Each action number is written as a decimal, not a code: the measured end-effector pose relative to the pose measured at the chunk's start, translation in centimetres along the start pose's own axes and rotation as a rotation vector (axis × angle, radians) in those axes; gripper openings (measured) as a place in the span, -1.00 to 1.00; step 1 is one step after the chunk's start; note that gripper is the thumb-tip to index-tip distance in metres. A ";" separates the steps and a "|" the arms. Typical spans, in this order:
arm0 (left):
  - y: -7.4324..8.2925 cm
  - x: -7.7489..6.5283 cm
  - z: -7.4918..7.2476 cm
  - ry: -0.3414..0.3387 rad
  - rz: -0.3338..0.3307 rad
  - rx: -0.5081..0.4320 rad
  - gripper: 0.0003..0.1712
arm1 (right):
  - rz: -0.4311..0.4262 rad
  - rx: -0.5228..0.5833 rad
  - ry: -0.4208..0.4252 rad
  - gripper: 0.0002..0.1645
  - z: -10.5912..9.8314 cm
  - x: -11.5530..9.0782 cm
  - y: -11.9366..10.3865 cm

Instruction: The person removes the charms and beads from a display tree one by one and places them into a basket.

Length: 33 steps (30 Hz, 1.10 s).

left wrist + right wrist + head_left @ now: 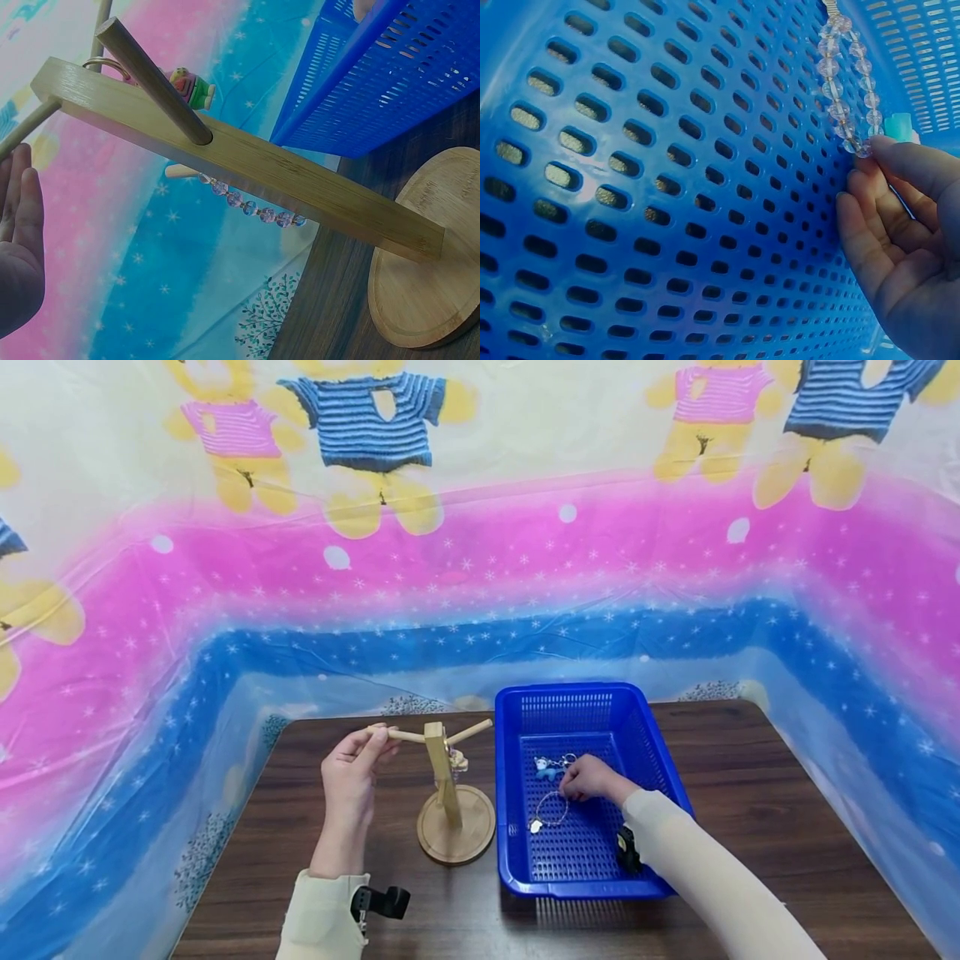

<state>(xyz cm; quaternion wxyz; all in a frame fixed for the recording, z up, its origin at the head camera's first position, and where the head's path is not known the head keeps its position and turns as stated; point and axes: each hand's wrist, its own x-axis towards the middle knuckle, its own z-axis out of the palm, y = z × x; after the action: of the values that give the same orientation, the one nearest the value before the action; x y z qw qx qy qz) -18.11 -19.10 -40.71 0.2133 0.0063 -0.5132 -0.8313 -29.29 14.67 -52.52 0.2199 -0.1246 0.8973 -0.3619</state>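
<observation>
A wooden stand (442,781) with side pegs stands upright on a round base. My left hand (350,777) holds the end of its left peg (407,737) between thumb and fingers. From the stand hang a small coloured figure charm (199,90) and a string of clear, pinkish beads (250,208), partly behind the post. Inside the blue basket (510,843), my right hand (592,778) pinches one end of a clear beaded bracelet (830,69) between thumb and fingertips. A pale charm (536,827) lies at the loop's other end.
Beside my right hand, a keychain with a white and blue figure (547,770) lies on the basket floor. The basket stands right of the stand on a dark wooden table (442,910). A printed cloth (480,560) rises around the table's back and sides.
</observation>
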 end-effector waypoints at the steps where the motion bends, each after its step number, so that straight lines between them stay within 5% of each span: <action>1: 0.0 0.0 0.0 -0.001 -0.001 -0.002 -0.66 | -0.004 -0.006 0.003 -0.86 0.0 0.0 0.0; 17: 0.0 0.0 0.0 -0.005 -0.006 -0.009 -0.69 | -0.044 -0.108 0.024 -0.88 0.2 -0.5 -0.6; 33: 0.0 0.0 0.0 -0.001 -0.011 -0.012 -0.68 | -0.023 0.020 -0.003 -0.77 -1.6 -0.3 -1.5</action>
<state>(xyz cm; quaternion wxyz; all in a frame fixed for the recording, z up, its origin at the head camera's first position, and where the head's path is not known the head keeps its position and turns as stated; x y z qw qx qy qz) -18.09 -19.08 -40.67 0.2084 0.0074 -0.5084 -0.8355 -29.70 14.69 -50.32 0.2184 -0.1331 0.8917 -0.3733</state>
